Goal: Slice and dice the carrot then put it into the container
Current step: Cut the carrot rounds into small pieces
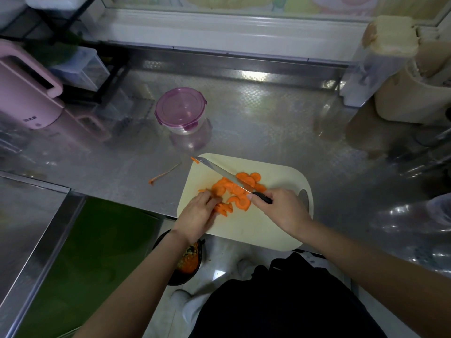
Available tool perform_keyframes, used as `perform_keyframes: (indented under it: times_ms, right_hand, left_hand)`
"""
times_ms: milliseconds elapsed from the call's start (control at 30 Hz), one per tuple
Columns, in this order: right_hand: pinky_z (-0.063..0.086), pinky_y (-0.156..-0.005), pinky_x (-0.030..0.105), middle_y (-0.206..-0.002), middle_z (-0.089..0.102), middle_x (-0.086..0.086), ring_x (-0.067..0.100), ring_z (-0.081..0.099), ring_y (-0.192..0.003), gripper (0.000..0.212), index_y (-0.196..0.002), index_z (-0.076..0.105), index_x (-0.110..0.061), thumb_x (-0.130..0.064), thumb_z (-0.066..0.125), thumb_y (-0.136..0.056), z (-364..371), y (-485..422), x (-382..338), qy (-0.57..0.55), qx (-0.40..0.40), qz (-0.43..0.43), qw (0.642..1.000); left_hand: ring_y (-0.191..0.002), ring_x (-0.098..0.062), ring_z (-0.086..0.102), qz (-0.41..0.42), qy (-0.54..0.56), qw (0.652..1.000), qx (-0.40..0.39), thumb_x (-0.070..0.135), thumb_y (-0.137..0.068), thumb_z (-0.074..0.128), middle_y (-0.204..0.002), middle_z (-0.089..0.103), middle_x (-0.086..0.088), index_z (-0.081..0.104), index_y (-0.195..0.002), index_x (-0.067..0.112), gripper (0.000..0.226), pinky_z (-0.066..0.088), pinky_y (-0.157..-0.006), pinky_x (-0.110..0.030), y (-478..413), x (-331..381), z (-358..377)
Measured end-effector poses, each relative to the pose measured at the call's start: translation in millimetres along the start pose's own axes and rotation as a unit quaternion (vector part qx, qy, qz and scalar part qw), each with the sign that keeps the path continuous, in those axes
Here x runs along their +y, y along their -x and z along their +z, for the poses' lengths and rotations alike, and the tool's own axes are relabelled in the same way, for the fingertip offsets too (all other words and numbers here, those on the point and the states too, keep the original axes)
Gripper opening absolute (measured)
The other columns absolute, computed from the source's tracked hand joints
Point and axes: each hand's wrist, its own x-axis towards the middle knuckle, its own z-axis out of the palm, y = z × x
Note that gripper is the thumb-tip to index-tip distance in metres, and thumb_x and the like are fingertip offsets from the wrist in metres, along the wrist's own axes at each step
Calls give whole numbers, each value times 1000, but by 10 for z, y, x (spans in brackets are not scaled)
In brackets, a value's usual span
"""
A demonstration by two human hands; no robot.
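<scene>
Steel worktop [268, 123], carrot slices [244, 202] on board [256, 228].
Right hand [280, 211] grips knife [224, 175] across them; left hand [197, 213] pinches some, left of blade.

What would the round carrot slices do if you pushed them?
Probably not roll: the carrot slices lie flat on the cutting board, so they'd likely slide. They look thin and light, so a nudge could scatter them. Freshly cut, they may feel slippery.
</scene>
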Motion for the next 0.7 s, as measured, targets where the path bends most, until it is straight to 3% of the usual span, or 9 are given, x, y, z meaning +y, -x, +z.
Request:
perform_keyframes:
  times_ms: [133,200,300,433,500,567,700]
  right_hand:
    - [26,-48,31,-45,37,-5,14,39,-46,54,-50,40,-20,-58,53,-85,51,-19,22,-22,2,-5,1000]
    - [27,-49,31,-45,36,-5,16,39,-48,55,-49,39,-19,-57,54,-85,75,-19,31,-27,6,-10,1000]
    - [30,-52,31,-44,36,-5,16,39,-48,55,-48,38,-20,-57,55,-85,98,-23,42,-35,11,-20,999]
    - [32,-53,33,-45,38,-4,18,42,-51,55,-47,39,-20,-57,54,-85,114,-40,54,-35,16,-22,999]
    - [39,-55,37,-48,47,0,22,49,-53,55,-49,44,-18,-60,53,-84,123,-42,63,-45,18,-18,999]
    - [46,-59,41,-55,58,7,24,56,-57,56,-54,51,-14,-63,50,-82,128,-46,72,-55,20,-12,998]
    - [47,-61,43,-58,61,11,24,58,-57,64,-61,58,-7,-67,46,-79,136,-50,104,-55,22,-16,998]
  left_hand:
    - [-112,-24,46,-50,10,999,5,42,-80,48,-115,53,-4,54,-126,14,54,30,-108,-38,24,127,6]
    - [-111,-21,44,-78,-1,996,36,54,-79,46,-112,53,-1,57,-120,18,55,19,-111,-37,5,200,34]
    - [-109,-25,45,-129,-12,990,58,63,-77,43,-105,52,-4,63,-102,18,55,19,-110,-41,-82,293,87]
    - [-102,-33,48,-165,9,984,61,45,-77,57,-100,53,-10,64,-89,14,35,28,-104,-47,-237,396,130]
    - [-99,-34,49,-178,18,982,59,40,-78,59,-99,54,-10,64,-88,13,29,32,-102,-49,-296,451,146]
    - [-96,-32,51,-182,34,980,74,43,-81,47,-97,55,-9,64,-91,13,36,34,-100,-49,-314,488,135]
    - [-108,-30,50,-192,42,977,79,45,-87,31,-107,56,-9,58,-109,10,49,24,-110,-45,-232,377,51]
